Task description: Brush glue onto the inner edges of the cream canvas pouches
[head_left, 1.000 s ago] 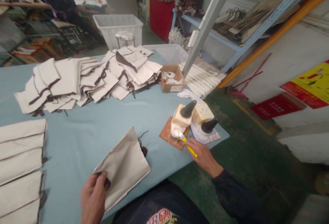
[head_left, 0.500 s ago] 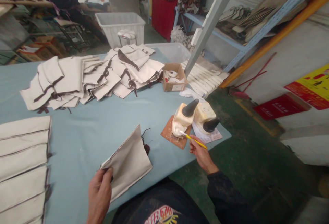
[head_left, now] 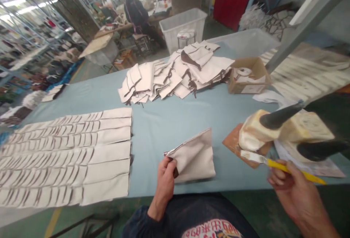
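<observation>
At five o'clock in the view, the left hand (head_left: 165,174) pinches a thin, creased cream fabric piece (head_left: 197,156) between its fingers, over the smooth blue counter (head_left: 153,121). At four o'clock, the right hand's (head_left: 296,190) fingers grip a slim, yellow-handled brush (head_left: 273,164), bristles beside a rounded, cream-coloured container (head_left: 253,137).

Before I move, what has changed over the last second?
The view has swung left, showing more of the overlapping beige rows. The right hand has drawn the yellow-handled brush back from the left pale container. Nothing was let go: the left hand still grips the beige piece. The heap and cardboard box stayed put.
</observation>
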The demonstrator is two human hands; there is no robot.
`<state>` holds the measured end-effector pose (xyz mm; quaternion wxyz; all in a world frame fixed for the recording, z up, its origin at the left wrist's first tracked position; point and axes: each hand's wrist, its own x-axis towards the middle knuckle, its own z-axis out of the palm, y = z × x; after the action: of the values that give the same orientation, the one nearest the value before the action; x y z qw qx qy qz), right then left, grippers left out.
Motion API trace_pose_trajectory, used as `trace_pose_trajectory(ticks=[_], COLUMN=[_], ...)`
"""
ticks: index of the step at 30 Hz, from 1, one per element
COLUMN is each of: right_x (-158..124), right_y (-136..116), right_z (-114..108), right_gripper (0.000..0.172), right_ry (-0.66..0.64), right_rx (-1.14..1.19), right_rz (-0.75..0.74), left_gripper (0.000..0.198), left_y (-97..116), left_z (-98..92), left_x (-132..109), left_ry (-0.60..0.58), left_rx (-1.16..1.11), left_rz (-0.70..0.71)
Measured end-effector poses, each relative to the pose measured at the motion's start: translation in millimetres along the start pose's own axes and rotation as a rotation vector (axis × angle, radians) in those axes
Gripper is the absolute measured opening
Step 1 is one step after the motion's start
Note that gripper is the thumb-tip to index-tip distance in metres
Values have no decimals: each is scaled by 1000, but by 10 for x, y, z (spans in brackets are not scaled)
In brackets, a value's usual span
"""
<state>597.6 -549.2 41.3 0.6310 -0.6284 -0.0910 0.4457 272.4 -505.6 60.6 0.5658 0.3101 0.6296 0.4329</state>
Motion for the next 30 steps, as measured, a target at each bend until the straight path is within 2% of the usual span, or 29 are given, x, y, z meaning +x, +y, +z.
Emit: trace_pose_trajectory(ticks=[2, 4, 6, 8, 13, 16, 18, 22, 25, 30], right_x=[-241, -477, -663, -778, -904, -993, -1055, -1119, -1111, -1098], right_y=[-143, -257, -334, -383, -445, -451, -441, -394, -364, -349], right_z=[433, 791, 1034, 1171, 1312, 1397, 1448, 1462, 1413, 1367], right_gripper=[40, 43, 43, 43, 38, 36, 37, 44, 47, 48], right_ry=[-115, -270, -415, -500, -493, -504, -522, -599, -650, -567], right_rx=[25, 10, -35, -65, -93, -140, -165, -271, -308, -266], right_rz=[-28, -92, -157, -205, -254, -253, -253, -266, -227, -210], left_gripper=[28, 28, 28, 26, 27, 41, 42, 26, 25, 26], left_y=[38, 96, 155, 199, 232, 234, 229, 198, 172, 146], left_z=[-8, -24, -51, -91, -224, -286, -308, -321, -322, -322], left_x=[-35, -91, -167, -247, -366, -368, -361, -362, -370, -373], left_ry=[-16, -24, -46, -80, -216, -225, -208, -151, -94, -78], left_rx=[-21, 58, 194, 335, 639, 750, 790, 863, 913, 983], left_rz=[-10, 39, 172, 347, 721, 905, 995, 1077, 1143, 1157])
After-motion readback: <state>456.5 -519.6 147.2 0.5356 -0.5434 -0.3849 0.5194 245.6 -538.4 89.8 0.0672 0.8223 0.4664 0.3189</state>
